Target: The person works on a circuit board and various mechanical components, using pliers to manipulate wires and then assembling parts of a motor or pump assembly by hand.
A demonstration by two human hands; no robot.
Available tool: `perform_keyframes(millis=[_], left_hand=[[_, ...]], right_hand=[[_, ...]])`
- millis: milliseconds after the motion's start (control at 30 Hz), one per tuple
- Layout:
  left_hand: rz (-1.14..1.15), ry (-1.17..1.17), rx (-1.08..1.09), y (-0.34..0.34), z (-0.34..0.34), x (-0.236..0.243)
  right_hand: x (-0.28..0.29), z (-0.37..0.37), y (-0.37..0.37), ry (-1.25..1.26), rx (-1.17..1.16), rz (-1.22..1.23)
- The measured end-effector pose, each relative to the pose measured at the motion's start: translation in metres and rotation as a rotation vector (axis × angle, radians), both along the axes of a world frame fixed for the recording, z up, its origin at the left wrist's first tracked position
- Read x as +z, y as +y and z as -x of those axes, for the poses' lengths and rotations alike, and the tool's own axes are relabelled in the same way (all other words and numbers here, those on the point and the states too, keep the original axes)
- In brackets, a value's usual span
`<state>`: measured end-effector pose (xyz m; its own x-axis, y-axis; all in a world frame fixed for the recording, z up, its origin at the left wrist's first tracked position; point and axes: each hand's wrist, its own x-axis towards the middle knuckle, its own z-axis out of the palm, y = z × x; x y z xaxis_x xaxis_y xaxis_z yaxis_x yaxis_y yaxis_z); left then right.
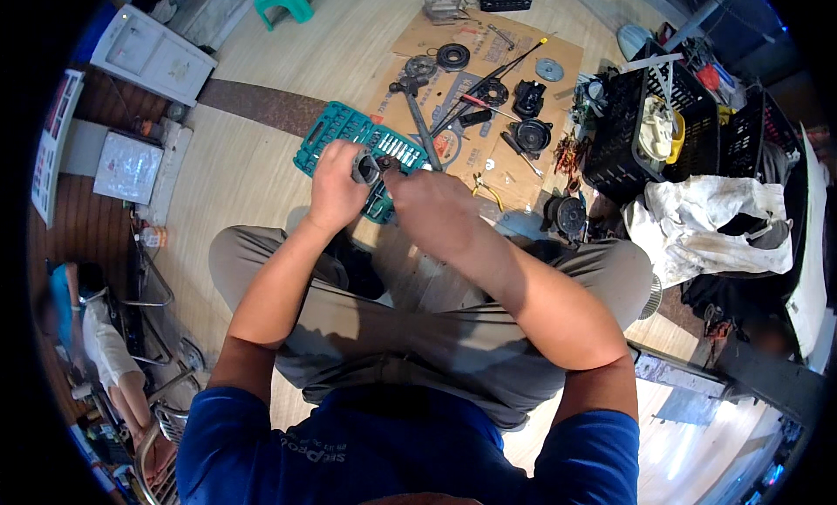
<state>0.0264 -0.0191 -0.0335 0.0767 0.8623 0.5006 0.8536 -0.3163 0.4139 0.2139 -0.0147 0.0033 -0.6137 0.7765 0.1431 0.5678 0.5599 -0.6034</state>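
Note:
My left hand (336, 187) is closed around a grey, hollow metal part (366, 169) with a round opening. My right hand (436, 210) meets it from the other side, fingers pinched at a small dark piece I cannot make out. Beneath both hands lies an open teal socket set case (324, 132) with a row of silver sockets (398, 149). Just beyond my right hand, a hammer (418, 113) rests on a flattened cardboard sheet (397, 100). Pliers with yellow handles (488, 191) lie to the right of that hand.
Several dark round motor parts (532, 135), a red-handled screwdriver (488, 105) and long cables (493, 76) lie on the cardboard. Black crates (615, 152) and a white cloth (697, 235) are at the right. A green stool (283, 1) stands far off; another person (113, 348) sits at left.

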Motion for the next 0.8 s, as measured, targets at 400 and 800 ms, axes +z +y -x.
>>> perform_keyframes(millis=[400,800], left_hand=[[0.101,0.087,-0.08,-0.005,0.007,-0.007],[0.086,-0.133,-0.035,-0.001,0.008,-0.008]], right_hand=[[-0.025,-0.004,0.016,0.036,0.114,0.078],[-0.012,0.0,0.004,0.042,0.073,-0.051]])
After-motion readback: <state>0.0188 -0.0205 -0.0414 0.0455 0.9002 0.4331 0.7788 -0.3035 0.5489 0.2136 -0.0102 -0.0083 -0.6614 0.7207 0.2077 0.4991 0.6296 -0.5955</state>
